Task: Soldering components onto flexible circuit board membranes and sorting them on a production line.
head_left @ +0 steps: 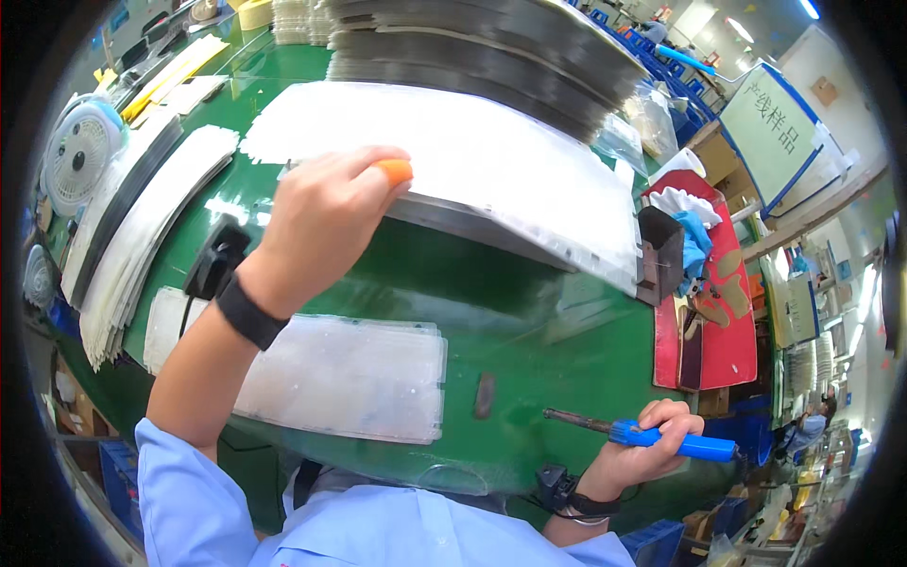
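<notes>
My left hand [326, 213], with an orange finger cot [395, 171] on one digit, is closed at the near edge of a large white plastic sheet [472, 142]. The sheet's near edge stands off the green table, with a dark grey underside showing; the fingertips are partly hidden. In my right hand [652, 444] is a blue-handled soldering iron [631, 434], its dark metal tip pointing left over the table. A small dark bar [484, 395] lies left of the tip. Beside it sits a flat stack of translucent sheets [350, 378], below my left forearm.
Tall stacks of grey sheets [472, 47] rise at the back. White strips [161, 217] and a fan [85, 156] stand at the left. A metal holder [659, 250] and a red tray [727, 331] with blue cloth [694, 241] are at the right. The green table [539, 331] shines.
</notes>
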Available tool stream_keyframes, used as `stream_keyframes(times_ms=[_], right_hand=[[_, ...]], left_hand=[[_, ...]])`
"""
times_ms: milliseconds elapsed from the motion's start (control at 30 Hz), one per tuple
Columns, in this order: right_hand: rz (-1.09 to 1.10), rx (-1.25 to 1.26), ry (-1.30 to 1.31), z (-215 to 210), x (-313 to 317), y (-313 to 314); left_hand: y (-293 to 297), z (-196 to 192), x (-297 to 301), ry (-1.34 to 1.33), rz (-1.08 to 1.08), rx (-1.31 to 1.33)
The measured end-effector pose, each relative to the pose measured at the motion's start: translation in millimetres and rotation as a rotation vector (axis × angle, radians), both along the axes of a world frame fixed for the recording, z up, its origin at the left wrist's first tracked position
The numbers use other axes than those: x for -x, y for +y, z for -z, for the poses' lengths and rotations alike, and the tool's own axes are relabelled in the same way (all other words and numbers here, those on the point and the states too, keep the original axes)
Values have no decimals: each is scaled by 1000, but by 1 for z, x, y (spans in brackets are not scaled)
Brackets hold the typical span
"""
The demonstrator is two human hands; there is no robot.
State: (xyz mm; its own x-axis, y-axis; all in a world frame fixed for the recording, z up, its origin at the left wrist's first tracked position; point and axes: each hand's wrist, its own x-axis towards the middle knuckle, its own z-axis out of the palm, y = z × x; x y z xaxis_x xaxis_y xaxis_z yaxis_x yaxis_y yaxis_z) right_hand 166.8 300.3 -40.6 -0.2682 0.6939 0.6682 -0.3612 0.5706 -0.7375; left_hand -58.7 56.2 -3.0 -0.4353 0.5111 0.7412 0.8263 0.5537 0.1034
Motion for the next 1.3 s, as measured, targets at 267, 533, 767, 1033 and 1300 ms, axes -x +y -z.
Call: stream_keyframes(times_ms=[267,533,767,1033,1300], right_hand=[[103,-58,-62,3,-4,9],[196,-147,-39,-8,-6,19],[167,-207,39,-17,8,14],[171,-185,57,-19,-2,13],[58,-164,14,-21,7,-11]], left_hand=[[-64,17,-60,258,104,409],[-125,58,-120,-177,-59,638],[-100,62,-143,-352,191,604],[-47,76,-156,-566,192,696],[-46,75,-162,-562,113,656]])
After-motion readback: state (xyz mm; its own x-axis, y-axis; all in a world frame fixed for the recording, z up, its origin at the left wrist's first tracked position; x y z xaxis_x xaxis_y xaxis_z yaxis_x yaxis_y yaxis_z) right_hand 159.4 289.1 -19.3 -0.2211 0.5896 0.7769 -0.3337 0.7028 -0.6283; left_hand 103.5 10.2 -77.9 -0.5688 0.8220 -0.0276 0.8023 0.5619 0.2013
